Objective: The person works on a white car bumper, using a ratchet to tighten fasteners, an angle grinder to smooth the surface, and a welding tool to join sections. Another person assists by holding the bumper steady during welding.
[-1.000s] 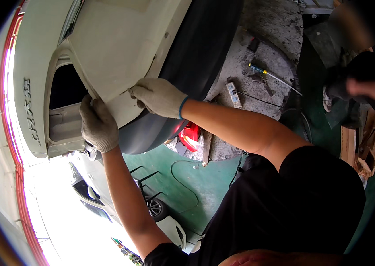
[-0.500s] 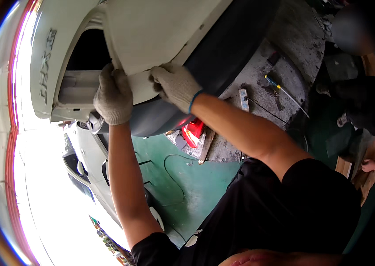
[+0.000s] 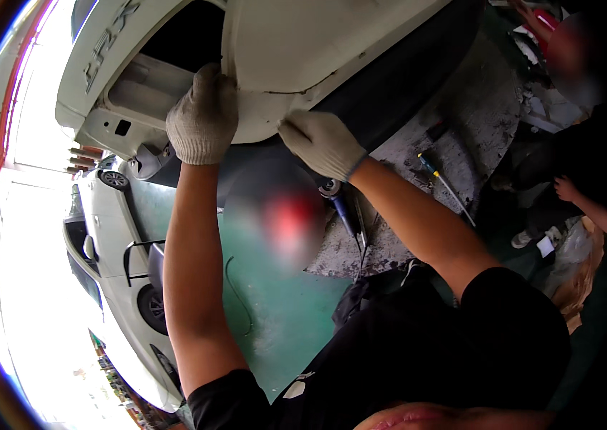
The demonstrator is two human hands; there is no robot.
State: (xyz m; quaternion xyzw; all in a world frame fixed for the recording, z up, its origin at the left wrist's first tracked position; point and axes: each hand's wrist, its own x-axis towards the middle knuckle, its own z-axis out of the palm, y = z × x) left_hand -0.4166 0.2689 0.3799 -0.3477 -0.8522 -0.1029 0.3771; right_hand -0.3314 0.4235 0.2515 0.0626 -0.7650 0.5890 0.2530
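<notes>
Both my hands wear off-white knitted gloves. My left hand (image 3: 203, 122) is closed at the edge of the pale car body panel (image 3: 310, 43), beside the lamp opening (image 3: 142, 89); its fingertips are partly hidden. Fingers bent together, my right hand (image 3: 325, 145) sits at the panel's rounded lower edge. Whether anything small is pinched in it is hidden. Between the hands and a little above runs a dark crack-like line (image 3: 303, 91) in the panel. A dark bumper (image 3: 389, 93) lies along the panel's lower side.
A screwdriver with a yellow and blue handle (image 3: 447, 188) and a blue power tool (image 3: 343, 211) lie on the grey worn platform (image 3: 425, 236). A white car (image 3: 113, 265) stands at left on the green floor (image 3: 282, 337). Another person's hand (image 3: 567, 190) shows at right.
The view has shifted, so the car panel sits further right. My right hand has moved off the dark line to the panel's lower edge. My left hand stays by the lamp opening.
</notes>
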